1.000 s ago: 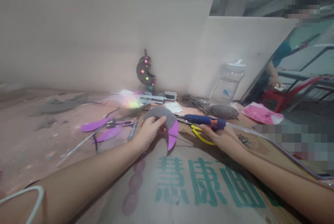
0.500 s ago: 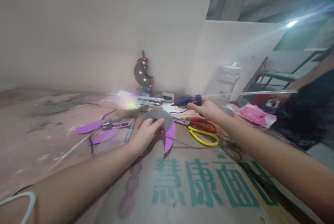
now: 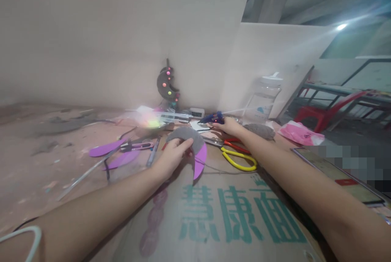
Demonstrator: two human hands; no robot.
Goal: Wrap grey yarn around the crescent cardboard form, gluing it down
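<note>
My left hand [image 3: 169,157] pinches a crescent-shaped craft piece [image 3: 192,145], grey on its upper part and purple at its lower tip, held just above a cardboard sheet [image 3: 232,221] with green printed characters. My right hand [image 3: 229,125] is stretched forward past the crescent and is closed around a blue glue gun [image 3: 212,118] whose nozzle points left, low over the table near the back wall. Red and yellow scissors [image 3: 236,153] lie on the table under my right forearm.
Purple foam cut-outs [image 3: 105,148], small snips [image 3: 136,145] and a clear glue stick [image 3: 84,174] lie at the left. A finished dark crescent with coloured beads [image 3: 166,83] leans on the wall. A plastic jar [image 3: 264,97], grey yarn [image 3: 259,131], a pink bag [image 3: 301,134] and a phone [image 3: 339,176] sit right.
My right hand lifted the glue gun from beside the scissors, swung it forward and brought it down near the back of the table. My left hand kept the crescent still. A person at right has left view.
</note>
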